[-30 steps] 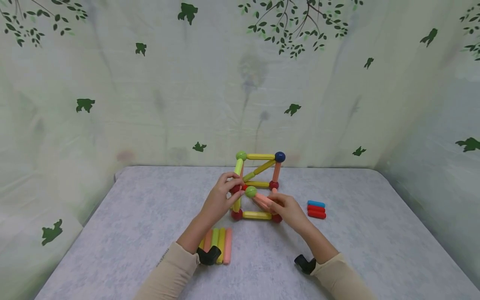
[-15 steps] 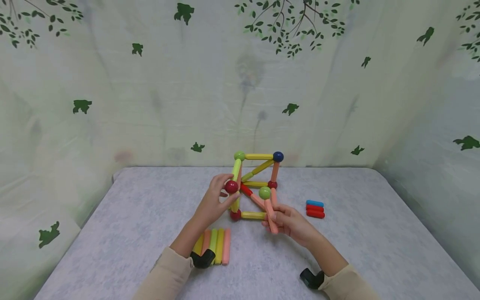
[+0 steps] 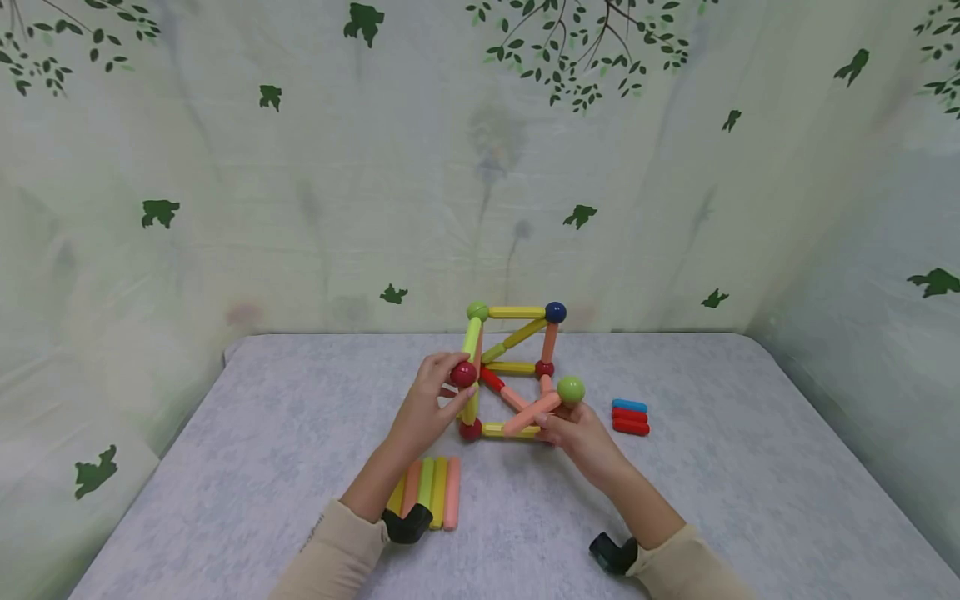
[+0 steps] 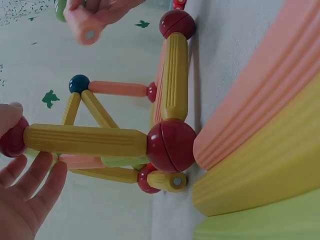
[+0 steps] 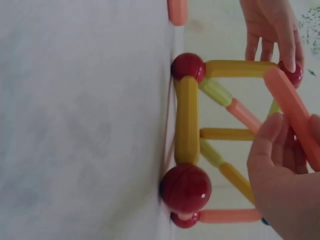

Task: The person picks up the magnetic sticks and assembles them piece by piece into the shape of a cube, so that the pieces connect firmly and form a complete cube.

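Turned about since half a second ago, the pink stick (image 3: 532, 414) in the right hand (image 3: 581, 442) has its green ball (image 3: 571, 390) at the right, while its bare end slants down toward the left hand (image 3: 423, 404); then, the ball stood at the top, nearer the left hand. Both hands are busy and well apart: the right pinches the stick between thumb and fingers, and the left holds a dark red ball (image 3: 463, 374) at its fingertips, thumb on one side. That red ball tops a yellow stick (image 4: 85, 140) belonging to the frame (image 3: 513, 368) of sticks and balls standing between and beyond the hands. Below the left hand's fingertips, another red ball (image 3: 471, 430) makes the frame's lower near corner, with a yellow bar (image 3: 502, 430) running from it toward the right hand. Farther off, past the left fingertips, are a light green ball (image 3: 477, 311) and, to its right, a blue one (image 3: 556, 312), joined by a yellow bar. Close by the left wrist, on the near side, lies a row of coloured sticks (image 3: 426, 482), partly covered by a black wrist mount (image 3: 407, 525). Out to the right of the right hand, a short blue piece (image 3: 630, 406) and two short red pieces (image 3: 631, 427) lie side by side on the pale table (image 3: 300, 417). Behind everything hangs a leaf-patterned cloth (image 3: 420, 183).
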The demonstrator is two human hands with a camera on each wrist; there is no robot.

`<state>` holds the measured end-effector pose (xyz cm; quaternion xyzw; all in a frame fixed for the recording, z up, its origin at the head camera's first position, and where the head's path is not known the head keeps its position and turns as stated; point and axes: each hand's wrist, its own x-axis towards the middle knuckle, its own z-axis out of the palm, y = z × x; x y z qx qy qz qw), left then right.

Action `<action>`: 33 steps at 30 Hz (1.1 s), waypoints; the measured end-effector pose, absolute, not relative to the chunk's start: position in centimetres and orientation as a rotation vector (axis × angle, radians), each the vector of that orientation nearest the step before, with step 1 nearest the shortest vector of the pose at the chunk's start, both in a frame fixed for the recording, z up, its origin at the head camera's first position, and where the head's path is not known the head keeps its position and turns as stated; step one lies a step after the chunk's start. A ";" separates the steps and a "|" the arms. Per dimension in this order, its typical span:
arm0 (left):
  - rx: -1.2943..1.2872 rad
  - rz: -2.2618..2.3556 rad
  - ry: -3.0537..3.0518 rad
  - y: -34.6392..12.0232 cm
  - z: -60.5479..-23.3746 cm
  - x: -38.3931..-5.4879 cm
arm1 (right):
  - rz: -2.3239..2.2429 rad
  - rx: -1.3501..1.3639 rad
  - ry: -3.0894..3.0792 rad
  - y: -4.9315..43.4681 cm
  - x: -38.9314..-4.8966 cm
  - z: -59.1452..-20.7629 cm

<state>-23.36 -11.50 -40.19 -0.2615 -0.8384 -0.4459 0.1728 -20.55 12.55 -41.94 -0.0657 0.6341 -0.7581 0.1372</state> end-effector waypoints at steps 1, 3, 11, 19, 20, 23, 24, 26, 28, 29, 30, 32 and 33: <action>-0.758 -1.265 -2.370 -11.5 -40.2 -23.4 | -2.222 -0.226 1.829 12.3 -20.7 -41.8; -0.801 -1.260 -2.352 -11.5 -40.2 -23.4 | -2.289 -0.299 1.817 11.9 -21.0 -41.6; -0.870 -1.190 -2.366 -11.5 -39.9 -23.5 | -2.615 -0.227 1.601 9.6 -21.8 -40.4; -0.873 -1.174 -2.294 -10.5 -39.5 -23.9 | -2.716 -0.138 1.409 7.8 -22.0 -39.9; -0.869 -1.186 -2.286 -10.4 -39.5 -24.0 | -2.712 -0.140 1.413 7.7 -22.1 -39.9; -0.848 -1.198 -2.271 -10.2 -39.6 -24.2 | -2.697 -0.158 1.414 7.7 -22.0 -39.8; -0.839 -1.195 -2.266 -10.2 -39.6 -24.2 | -2.689 -0.174 1.415 7.8 -22.0 -39.8; -0.826 -1.188 -2.260 -10.0 -39.5 -24.3 | -2.678 -0.199 1.406 8.0 -21.9 -39.8; -0.823 -1.178 -2.254 -9.9 -39.5 -24.3 | -2.661 -0.200 1.419 8.2 -21.8 -39.9; -0.824 -1.175 -2.251 -9.9 -39.5 -24.3 | -2.652 -0.190 1.433 8.4 -21.8 -39.9; -0.823 -1.172 -2.251 -9.9 -39.5 -24.3 | -2.650 -0.168 1.445 8.6 -21.7 -40.0; -0.820 -1.167 -2.251 -9.8 -39.6 -24.3 | -2.651 -0.105 1.482 9.1 -21.6 -40.0; -0.819 -1.163 -2.252 -9.8 -39.6 -24.3 | -2.649 -0.072 1.514 9.4 -21.5 -40.0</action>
